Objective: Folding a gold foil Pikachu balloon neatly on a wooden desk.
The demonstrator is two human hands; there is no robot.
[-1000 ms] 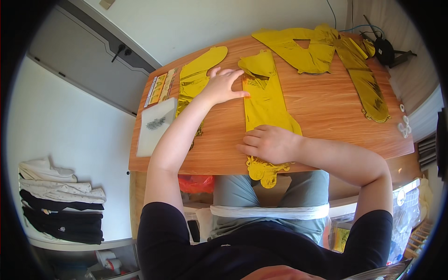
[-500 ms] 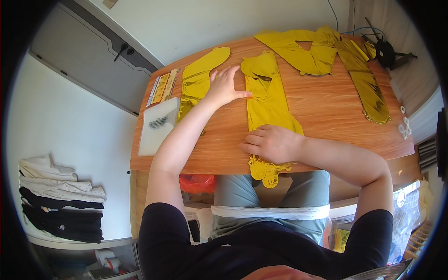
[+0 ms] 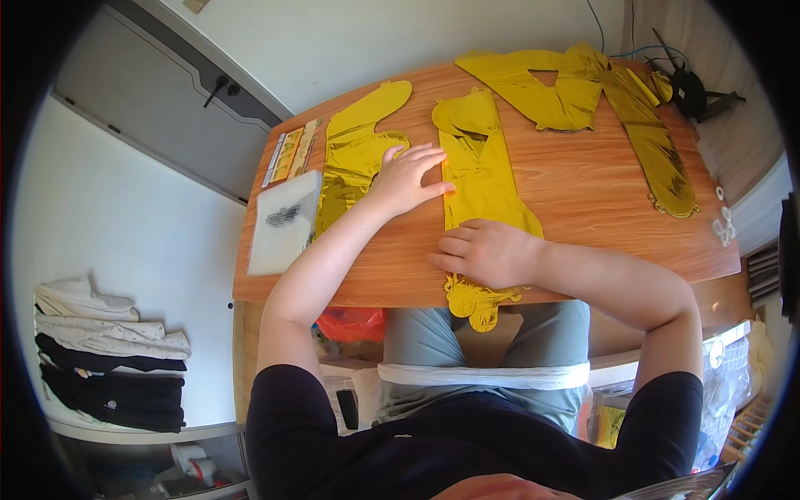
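A flat gold foil balloon (image 3: 479, 179) lies lengthwise on the wooden table in front of me, its scalloped end hanging over the near edge. My left hand (image 3: 406, 179) is open beside its left edge, thumb and fingers spread, with the fingertips at the foil. Lower down, my right hand (image 3: 492, 252) rests across the near part of the same balloon, its fingers curled together over the foil; what lies under the palm is hidden. Left of it lies another gold foil balloon (image 3: 346, 154), partly behind my left hand and forearm.
More flat gold foil (image 3: 575, 92) spreads over the far right, one long strip (image 3: 654, 142) reaching toward me. A clear plastic packet (image 3: 285, 233) and a printed card (image 3: 292, 156) lie at the left. Small white rings (image 3: 725, 227) sit near the right edge, and a black device (image 3: 687, 93) stands behind.
My left hand has slid a little toward me along the balloon's left edge, fingers now closer to the foil. My right hand stays in nearly the same place.
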